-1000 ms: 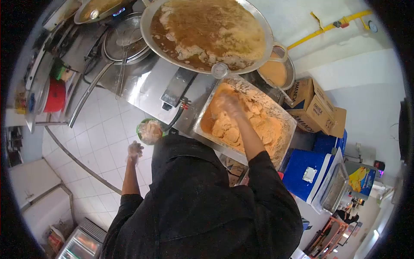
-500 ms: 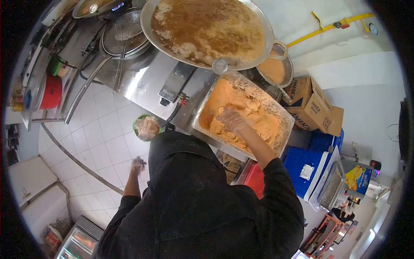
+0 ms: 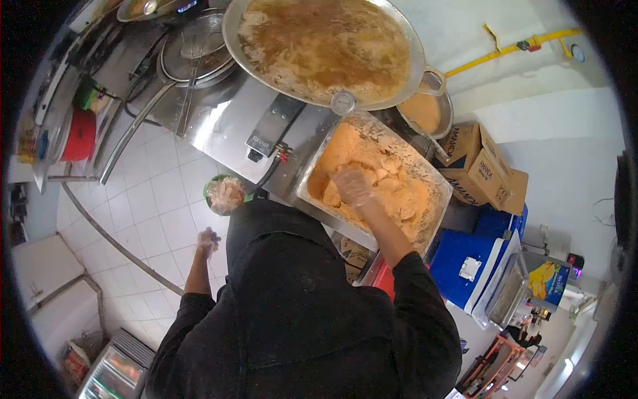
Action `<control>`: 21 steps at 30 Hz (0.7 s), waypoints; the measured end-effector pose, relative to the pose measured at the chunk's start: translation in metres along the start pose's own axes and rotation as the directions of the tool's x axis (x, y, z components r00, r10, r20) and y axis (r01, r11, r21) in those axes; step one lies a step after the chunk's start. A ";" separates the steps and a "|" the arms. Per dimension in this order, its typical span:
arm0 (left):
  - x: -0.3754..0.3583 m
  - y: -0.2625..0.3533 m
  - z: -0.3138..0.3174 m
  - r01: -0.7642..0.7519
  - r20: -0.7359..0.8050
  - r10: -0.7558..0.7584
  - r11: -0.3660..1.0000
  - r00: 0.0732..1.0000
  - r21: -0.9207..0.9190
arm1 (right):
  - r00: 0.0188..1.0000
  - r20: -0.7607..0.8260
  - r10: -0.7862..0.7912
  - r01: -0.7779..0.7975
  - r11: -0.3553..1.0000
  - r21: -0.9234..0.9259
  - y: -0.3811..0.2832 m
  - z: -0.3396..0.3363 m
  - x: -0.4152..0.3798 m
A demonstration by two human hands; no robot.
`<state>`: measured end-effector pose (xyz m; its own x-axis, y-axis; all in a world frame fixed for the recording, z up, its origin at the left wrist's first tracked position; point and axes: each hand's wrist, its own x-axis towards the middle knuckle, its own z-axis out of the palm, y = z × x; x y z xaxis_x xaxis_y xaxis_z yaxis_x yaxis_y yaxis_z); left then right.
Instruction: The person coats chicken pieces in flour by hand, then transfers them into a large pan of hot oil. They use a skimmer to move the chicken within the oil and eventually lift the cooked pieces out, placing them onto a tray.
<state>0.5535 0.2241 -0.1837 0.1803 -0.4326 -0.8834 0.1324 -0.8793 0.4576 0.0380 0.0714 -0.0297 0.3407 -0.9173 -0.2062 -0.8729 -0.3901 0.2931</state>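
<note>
Right hand touches orange coating mid-frame, grip unclear; left hand at left hangs empty. Mixing seems in hand, next perhaps needing gentle turning.

A working kitchen, judging by the wide pan of frothy liquid, strainer and metal tray

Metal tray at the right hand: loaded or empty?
Loaded. Orange powder and coated pieces cover most of the metal tray, and the right hand is in among them. Depth: cannot tell.
</note>
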 end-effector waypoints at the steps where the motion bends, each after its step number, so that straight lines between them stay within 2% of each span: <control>1: 0.003 -0.002 0.001 0.092 -0.021 -0.091 0.995 0.996 0.032 | 1.000 -0.006 0.009 -0.010 0.998 -0.066 -0.002 0.011 0.002; 2: -0.006 -0.003 0.002 0.000 0.020 0.000 1.000 1.000 0.001 | 1.000 -0.011 0.019 -0.020 0.991 -0.131 -0.004 0.021 0.003; 4: -0.012 -0.001 0.005 -0.031 -0.002 0.031 0.999 1.000 -0.010 | 1.000 -0.026 0.014 -0.010 0.992 0.127 0.015 -0.012 0.003; 7: 0.000 -0.005 0.002 -0.053 0.001 0.053 0.998 0.999 -0.015 | 0.999 -0.044 0.006 0.015 0.876 0.482 0.053 -0.055 -0.003; 8: 0.006 -0.008 -0.001 -0.055 0.003 0.055 0.998 0.998 -0.020 | 0.989 -0.026 0.146 -0.091 0.732 0.675 0.061 -0.054 -0.006; 9: 0.007 -0.012 -0.003 -0.100 0.032 0.103 0.992 0.994 -0.077 | 0.962 0.027 0.273 -0.175 0.534 0.827 0.066 -0.051 -0.014; 10: 0.008 -0.017 -0.005 -0.144 0.058 0.153 0.981 0.987 -0.133 | 0.927 0.089 0.365 -0.236 0.382 0.893 0.072 -0.048 -0.019; 11: 0.011 -0.020 -0.009 -0.186 0.082 0.204 0.965 0.975 -0.187 | 0.880 0.150 0.451 -0.271 0.215 0.938 0.078 -0.046 -0.025; 12: 0.014 -0.025 -0.011 -0.142 0.106 0.181 0.944 0.978 -0.299 | 0.832 0.193 0.520 -0.302 0.132 0.944 0.085 -0.044 -0.030; 13: 0.018 -0.029 -0.011 -0.120 0.102 0.147 0.965 0.984 -0.234 | 0.776 0.240 0.584 -0.326 0.046 0.944 0.094 -0.042 -0.037; 15: 0.010 -0.022 -0.010 -0.075 0.088 0.085 0.991 0.992 -0.106 | 0.768 0.267 0.582 -0.315 -0.020 0.949 0.117 -0.057 -0.048; 16: -0.003 -0.005 -0.002 -0.002 0.047 -0.002 0.996 0.999 0.090 | 0.764 0.280 0.581 -0.309 -0.052 0.950 0.125 -0.074 -0.051; 18: -0.013 0.004 0.004 -0.012 0.045 0.009 0.997 0.999 0.082 | 0.727 0.431 0.535 -0.343 -0.261 0.903 0.130 -0.167 -0.051; 19: -0.012 0.006 0.008 -0.019 0.044 0.015 0.997 0.999 0.077 | 0.687 0.417 0.595 -0.330 -0.255 0.909 0.131 -0.202 -0.049; 20: -0.001 0.007 0.009 0.128 -0.020 -0.127 0.991 0.992 0.026 | 0.644 0.400 0.652 -0.316 -0.250 0.915 0.131 -0.235 -0.046; 21: 0.010 0.003 0.009 0.103 -0.003 -0.103 0.995 0.995 -0.013 | 0.657 0.333 0.676 -0.315 -0.155 0.936 0.131 -0.278 -0.042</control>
<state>0.5464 0.2158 -0.1921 0.1684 -0.3394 -0.9255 0.1626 -0.9164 0.3656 0.0062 0.0362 0.2771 -0.4828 -0.8398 -0.2483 -0.2993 0.4247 -0.8544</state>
